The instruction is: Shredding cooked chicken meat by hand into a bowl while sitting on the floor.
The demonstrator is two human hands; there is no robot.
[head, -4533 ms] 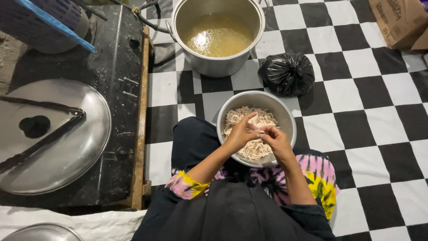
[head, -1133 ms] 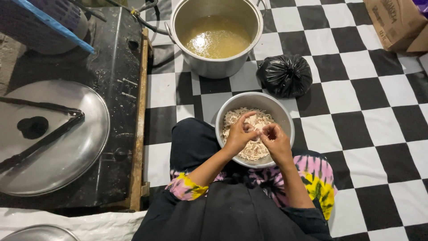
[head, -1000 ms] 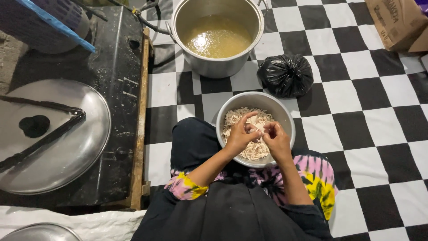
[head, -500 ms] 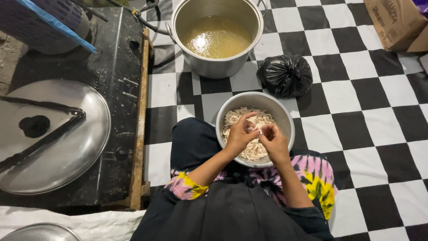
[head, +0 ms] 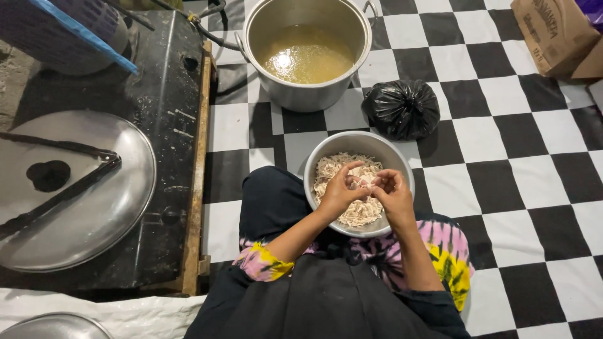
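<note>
Black-and-white chequered floor point(head: 502, 157) all around, seen from above. At left, low black surface point(head: 169, 94) with wooden edging, bearing round silver metal lid point(head: 100, 207) with dark tongs point(head: 56, 194) laid across. At top, big aluminium stockpot point(head: 352, 81) of yellowish broth, standing on the floor. Just right of it, knotted black plastic bag point(head: 402, 108); brown cardboard box point(head: 556, 34) in the far corner. Near the knees, round steel bowl point(head: 333, 147) of pale shredded meat point(head: 352, 213), set on the floor against the lap. Over the bowl, left hand point(head: 342, 191) and right hand point(head: 391, 191) close together, fingers curled in, pinching small pale shred of meat point(head: 363, 182) between them, just above the heap.
</note>
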